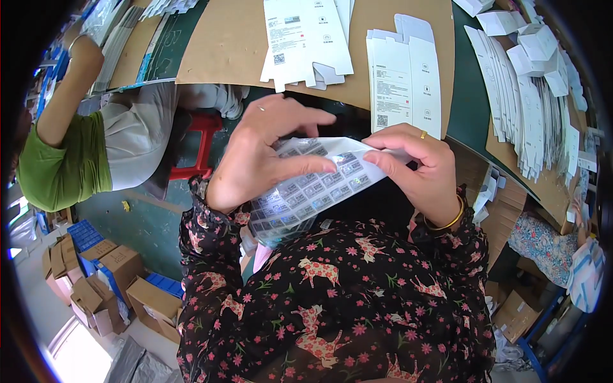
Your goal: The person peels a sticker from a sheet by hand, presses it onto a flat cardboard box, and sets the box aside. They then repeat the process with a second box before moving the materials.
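Note:
A sheet of small silvery stickers [319,188] in rows, on a white backing, is held in front of my chest, its lower left part curling down. My right hand [418,163] pinches its upper right corner between thumb and fingers. My left hand [268,143] is at the sheet's left side, thumb lying over the stickers and fingers spread behind the upper edge. Just beyond the hands, a flat white printed carton [403,83] lies on the brown cardboard [223,45]. Another flat printed carton [306,38] lies to its left.
Stacks of flat white cartons [520,108] fill the table's right side. On the left, a co-worker in a green top [67,163] sits by a red stool [195,147]. Brown boxes [121,268] stand on the floor at the lower left.

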A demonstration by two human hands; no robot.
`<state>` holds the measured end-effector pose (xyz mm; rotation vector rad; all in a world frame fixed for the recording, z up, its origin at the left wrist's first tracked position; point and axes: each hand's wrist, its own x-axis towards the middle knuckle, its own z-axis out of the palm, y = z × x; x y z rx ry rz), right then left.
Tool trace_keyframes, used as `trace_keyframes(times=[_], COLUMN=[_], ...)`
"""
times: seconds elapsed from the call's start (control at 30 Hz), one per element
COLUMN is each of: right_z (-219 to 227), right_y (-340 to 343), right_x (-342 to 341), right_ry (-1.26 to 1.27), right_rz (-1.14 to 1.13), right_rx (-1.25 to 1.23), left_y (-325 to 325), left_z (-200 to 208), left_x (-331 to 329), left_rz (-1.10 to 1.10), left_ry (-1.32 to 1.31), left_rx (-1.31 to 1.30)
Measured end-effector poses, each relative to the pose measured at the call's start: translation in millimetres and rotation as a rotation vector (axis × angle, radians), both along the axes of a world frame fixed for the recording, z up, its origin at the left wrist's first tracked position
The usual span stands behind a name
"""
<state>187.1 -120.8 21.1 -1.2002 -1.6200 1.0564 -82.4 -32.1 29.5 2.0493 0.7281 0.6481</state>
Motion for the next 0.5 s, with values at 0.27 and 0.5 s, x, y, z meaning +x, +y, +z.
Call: trace_keyframes(times=[0.27,0.5], right_z=[0,-3], right_y=[-5,-7], right_x=[0,-2], right_ry=[-0.014,-0.057], right_rz=[-0.065,-0.112], right_rx=[-0.106,-0.086], left_y=[6,-9], left_z=[3,4], left_x=[-6,15], left_rz=[0.036,0.184], left_ry=[0.164,0.139], left_rx=[0.123,0.358])
